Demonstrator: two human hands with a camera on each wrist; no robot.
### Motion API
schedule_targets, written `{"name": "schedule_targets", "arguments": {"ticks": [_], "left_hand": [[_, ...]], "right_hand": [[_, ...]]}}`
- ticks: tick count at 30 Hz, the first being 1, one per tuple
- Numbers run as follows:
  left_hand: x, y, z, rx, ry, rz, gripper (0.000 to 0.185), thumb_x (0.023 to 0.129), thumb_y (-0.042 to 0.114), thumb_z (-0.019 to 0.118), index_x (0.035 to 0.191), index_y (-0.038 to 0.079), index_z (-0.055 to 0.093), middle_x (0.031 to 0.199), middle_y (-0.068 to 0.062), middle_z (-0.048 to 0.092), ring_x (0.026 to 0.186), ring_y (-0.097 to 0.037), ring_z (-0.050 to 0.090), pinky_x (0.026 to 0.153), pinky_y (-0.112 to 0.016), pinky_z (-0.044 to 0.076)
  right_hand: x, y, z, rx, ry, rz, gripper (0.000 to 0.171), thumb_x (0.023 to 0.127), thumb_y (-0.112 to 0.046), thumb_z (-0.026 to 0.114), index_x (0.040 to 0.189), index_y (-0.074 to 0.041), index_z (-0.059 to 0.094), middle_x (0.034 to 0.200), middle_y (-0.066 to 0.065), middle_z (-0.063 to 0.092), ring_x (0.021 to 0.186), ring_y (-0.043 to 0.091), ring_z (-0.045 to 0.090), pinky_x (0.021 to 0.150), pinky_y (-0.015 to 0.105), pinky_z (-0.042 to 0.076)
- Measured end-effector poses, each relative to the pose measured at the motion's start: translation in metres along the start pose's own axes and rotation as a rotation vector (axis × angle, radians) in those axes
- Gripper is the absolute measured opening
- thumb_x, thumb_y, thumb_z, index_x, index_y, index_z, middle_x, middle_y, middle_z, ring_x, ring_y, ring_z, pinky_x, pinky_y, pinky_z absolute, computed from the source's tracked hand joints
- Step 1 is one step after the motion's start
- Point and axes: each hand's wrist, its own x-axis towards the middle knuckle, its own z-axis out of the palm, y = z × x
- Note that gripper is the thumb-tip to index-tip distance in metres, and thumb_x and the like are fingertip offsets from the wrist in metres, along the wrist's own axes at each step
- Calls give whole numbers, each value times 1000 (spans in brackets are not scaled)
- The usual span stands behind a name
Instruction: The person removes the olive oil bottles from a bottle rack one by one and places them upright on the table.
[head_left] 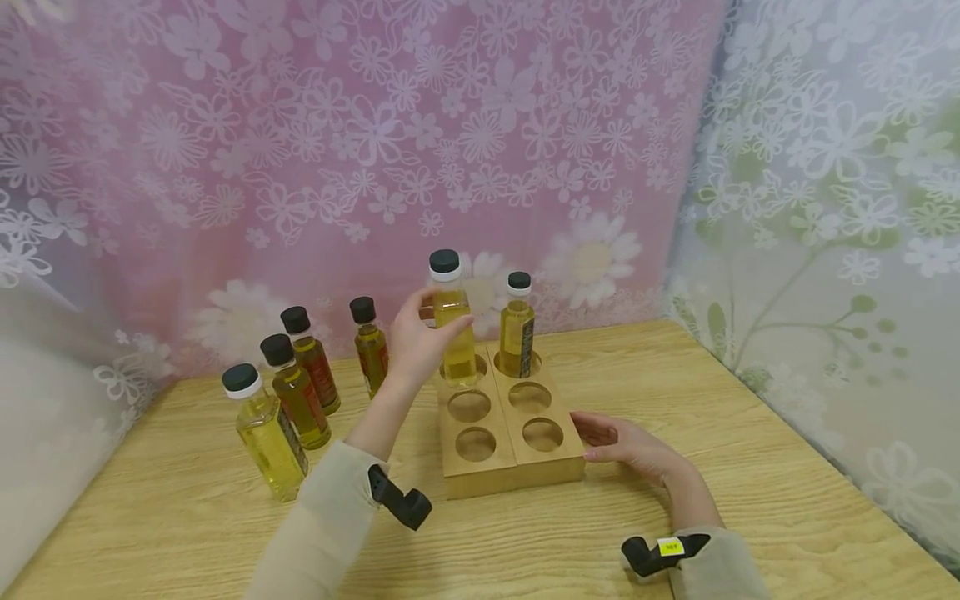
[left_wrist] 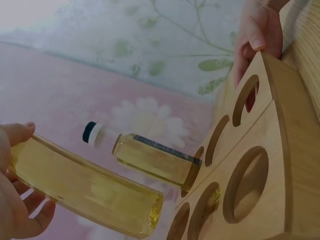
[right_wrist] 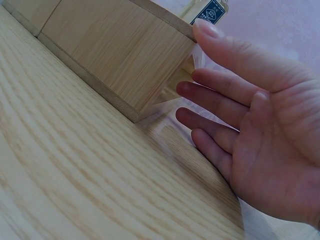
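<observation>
My left hand (head_left: 417,343) grips a clear bottle of yellow oil (head_left: 459,354) with a dark cap, between thumb and fingers. Its base hangs above the back-left part of a wooden rack (head_left: 501,454) with round holes, apart from it in the left wrist view. Another yellow oil bottle (head_left: 516,333), labelled, stands in the back-right hole. Along the rack's right side lies my right hand (head_left: 636,448), thumb at the top edge. In the right wrist view, the fingers (right_wrist: 215,102) of that hand are loosely extended beside the rack's corner.
Left of the rack stand a yellow oil bottle (head_left: 272,442) and darker bottles with red labels (head_left: 302,404), one of them (head_left: 371,346) farther back. Floral curtains (head_left: 480,150) hang behind the wooden table (head_left: 525,550) and on its right.
</observation>
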Motion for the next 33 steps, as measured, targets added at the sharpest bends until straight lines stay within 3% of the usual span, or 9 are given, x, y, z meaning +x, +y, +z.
{"name": "schedule_targets", "arguments": {"ticks": [2, 5, 7, 9, 15, 23, 25, 31, 33], "left_hand": [[-1, -4, -6, 2, 9, -16, 59, 78, 28, 76, 128, 10, 50, 117, -9, 53, 101, -26, 51, 83, -39, 47], [-2, -9, -15, 5, 31, -23, 59, 78, 28, 76, 128, 10, 49, 120, -9, 51, 104, -25, 48, 87, -39, 44], [-3, -13, -20, 6, 47, -34, 59, 78, 29, 76, 128, 10, 50, 119, -8, 51, 103, -25, 49, 86, -40, 45], [-4, -18, -26, 10, 66, -39, 60, 78, 29, 76, 128, 9, 50, 118, -8, 51, 103, -25, 49, 86, -40, 44], [-6, -32, -38, -20, 113, -61, 59, 79, 23, 75, 129, 6, 48, 118, -11, 50, 103, -26, 45, 83, -38, 42], [-11, -50, -50, 20, 106, -135, 57, 82, 24, 72, 130, 9, 45, 120, -11, 49, 106, -27, 47, 88, -43, 43], [-12, -54, -52, 31, 105, -153, 58, 82, 25, 72, 131, 9, 45, 122, -12, 49, 108, -28, 47, 89, -45, 43], [-14, -69, -60, 73, 128, -203, 64, 81, 31, 73, 134, 11, 43, 127, -12, 46, 114, -29, 44, 90, -48, 43], [-15, -73, -62, 82, 137, -214, 66, 81, 32, 73, 135, 10, 43, 129, -13, 45, 116, -29, 43, 91, -48, 41]], "right_hand": [[0, 1, 0, 7, 6, 5, 71, 87, -14, 64, 142, 7, 25, 144, 27, 29, 133, 42, 23, 101, 23, 31], [0, 1, 0, 17, 12, 14, 72, 87, -14, 65, 143, 6, 25, 144, 26, 29, 133, 41, 23, 94, 13, 31], [0, 2, 0, 14, 10, 13, 72, 87, -15, 65, 143, 6, 25, 144, 26, 29, 133, 41, 23, 94, 12, 31], [0, 2, 0, 7, 10, 17, 73, 87, -15, 65, 143, 6, 25, 144, 26, 29, 133, 41, 24, 97, 17, 31], [0, 1, 1, 8, 11, 20, 72, 87, -15, 65, 143, 6, 25, 144, 26, 29, 133, 41, 24, 106, 49, 21], [-1, 1, 0, 16, 11, 15, 72, 87, -15, 65, 143, 6, 24, 144, 26, 28, 133, 41, 23, 105, 52, 19], [-1, 1, 0, 17, 10, 14, 72, 87, -15, 64, 143, 6, 24, 145, 26, 28, 133, 42, 23, 105, 50, 20], [-1, 3, -1, 14, 9, 12, 71, 88, -15, 64, 143, 7, 25, 145, 26, 27, 133, 41, 23, 99, 20, 32], [0, 3, -1, 13, 8, 10, 70, 88, -14, 63, 142, 8, 24, 145, 27, 27, 133, 42, 23, 97, 16, 32]]}}
